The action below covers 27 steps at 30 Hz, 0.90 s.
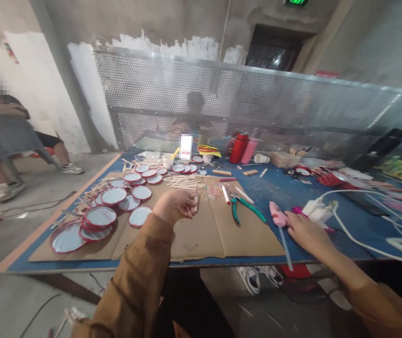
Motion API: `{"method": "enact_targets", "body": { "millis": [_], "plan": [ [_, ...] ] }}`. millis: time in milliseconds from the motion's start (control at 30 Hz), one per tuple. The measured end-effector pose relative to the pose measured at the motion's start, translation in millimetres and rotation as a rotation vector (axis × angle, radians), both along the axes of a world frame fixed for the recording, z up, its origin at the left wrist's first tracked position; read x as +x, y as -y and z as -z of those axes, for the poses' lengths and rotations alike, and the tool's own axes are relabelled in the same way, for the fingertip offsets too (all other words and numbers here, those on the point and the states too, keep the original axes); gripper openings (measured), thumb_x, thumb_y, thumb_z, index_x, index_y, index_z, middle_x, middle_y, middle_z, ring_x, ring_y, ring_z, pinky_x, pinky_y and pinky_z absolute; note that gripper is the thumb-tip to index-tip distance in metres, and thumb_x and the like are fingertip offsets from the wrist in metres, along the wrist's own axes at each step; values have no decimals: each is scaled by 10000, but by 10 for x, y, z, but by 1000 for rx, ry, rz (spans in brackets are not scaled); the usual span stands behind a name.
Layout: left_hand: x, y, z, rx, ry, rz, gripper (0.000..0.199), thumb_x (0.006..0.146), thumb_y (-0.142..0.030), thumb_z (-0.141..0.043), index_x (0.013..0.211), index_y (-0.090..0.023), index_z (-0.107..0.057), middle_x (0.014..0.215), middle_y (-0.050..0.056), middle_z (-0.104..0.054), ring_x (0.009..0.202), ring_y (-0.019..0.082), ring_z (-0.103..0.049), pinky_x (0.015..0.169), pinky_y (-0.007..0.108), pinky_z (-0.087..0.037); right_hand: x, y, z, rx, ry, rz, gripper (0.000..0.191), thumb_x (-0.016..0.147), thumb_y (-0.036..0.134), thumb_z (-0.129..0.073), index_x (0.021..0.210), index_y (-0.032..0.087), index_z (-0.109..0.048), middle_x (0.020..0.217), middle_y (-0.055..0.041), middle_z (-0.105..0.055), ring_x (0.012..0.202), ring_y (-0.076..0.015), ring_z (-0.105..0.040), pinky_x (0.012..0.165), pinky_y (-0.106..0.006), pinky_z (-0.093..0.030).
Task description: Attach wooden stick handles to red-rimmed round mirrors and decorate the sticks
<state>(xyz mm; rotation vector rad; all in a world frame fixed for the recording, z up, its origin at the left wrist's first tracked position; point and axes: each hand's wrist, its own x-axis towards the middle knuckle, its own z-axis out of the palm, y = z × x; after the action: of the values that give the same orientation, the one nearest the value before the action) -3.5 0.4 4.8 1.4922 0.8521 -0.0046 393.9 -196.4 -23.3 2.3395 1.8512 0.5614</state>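
Over the cardboard sheet [201, 239], my left hand [183, 203] is closed, pinching a small wooden craft stick [196, 197] held upright. Farther right, my right hand [305, 229] has its fingers curled at a pink hot glue gun [277, 214]. A clear glue stick [287, 251] sticks out of the gun toward the table's front edge. Round mirror-like discs with red rims [101, 216] lie in overlapping groups left of my left hand. Just beyond that hand is a pile of loose craft sticks [181, 181].
Green-handled pliers [248, 208] and a red-capped marker [225, 194] lie between my hands. White cords [354, 192] run across the blue table at right. Red and pink bottles [239, 148] stand before a perforated metal screen [151, 89]. A person sits at far left.
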Motion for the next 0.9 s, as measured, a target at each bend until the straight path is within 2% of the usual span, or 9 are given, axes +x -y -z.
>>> {"method": "enact_targets", "body": {
  "millis": [100,233,367,433,500,600,733,800,900],
  "plan": [
    [10,-28,11,-38,-7,-18,160,846,-184,-598,706,-109,-618,596,64,-678,542,148,-664,546,246,-524,159,-95,46,-5,-182,-18,274,732,156,-568,986,188,-668,951,-126,-717,931,-303,-670,763,-356,-481],
    [12,-55,23,-54,-10,10,160,811,-198,-647,690,-94,-641,626,77,-692,555,148,-669,539,238,-524,147,-112,-81,83,-559,44,202,672,196,-614,870,221,-647,875,-108,-723,842,-287,-692,729,-352,-511],
    [16,-84,40,-52,-22,77,206,777,-259,-702,666,-94,-647,611,87,-687,554,156,-670,522,232,-526,-193,-58,-354,300,-1111,118,234,679,330,-690,888,257,-616,829,-106,-700,697,-233,-667,605,-335,-522],
    [16,-106,52,-68,-54,112,216,787,-275,-688,681,-91,-647,607,92,-685,567,160,-677,522,229,-528,-467,-36,-498,316,-1396,52,334,639,402,-783,880,246,-613,799,-80,-672,691,-201,-645,626,-313,-533],
    [10,-126,64,-96,-92,153,212,818,-274,-636,712,-91,-644,614,95,-690,594,167,-688,527,233,-533,-768,-32,-615,331,-1551,2,451,557,475,-852,860,225,-629,800,-42,-660,716,-188,-640,642,-301,-536],
    [-12,-147,74,-115,-124,218,214,847,-277,-573,745,-98,-632,639,103,-703,640,176,-701,555,253,-550,-1187,-70,-693,164,-1629,-62,557,525,546,-875,903,193,-669,858,-60,-688,728,-186,-642,574,-268,-503],
    [-43,-139,32,-68,-155,305,240,867,-299,-536,760,-103,-627,646,116,-702,659,179,-695,568,258,-552,-1590,-193,-610,-43,-1669,-151,555,619,575,-827,970,166,-694,946,-102,-700,761,-200,-662,535,-247,-488],
    [-52,-118,-11,-40,-206,275,232,866,-290,-535,761,-106,-631,631,107,-692,605,157,-668,526,226,-521,-1731,-265,-538,-103,-1679,-186,556,658,589,-796,1007,168,-695,890,-90,-701,714,-184,-654,514,-241,-483],
    [-63,-84,-71,-3,-281,219,215,834,-296,-589,751,-106,-648,644,98,-691,543,124,-619,484,193,-477,-1908,-358,-466,-103,-1692,-214,541,680,633,-754,955,169,-711,792,-64,-690,627,-151,-625,461,-218,-444]
  ]
}}
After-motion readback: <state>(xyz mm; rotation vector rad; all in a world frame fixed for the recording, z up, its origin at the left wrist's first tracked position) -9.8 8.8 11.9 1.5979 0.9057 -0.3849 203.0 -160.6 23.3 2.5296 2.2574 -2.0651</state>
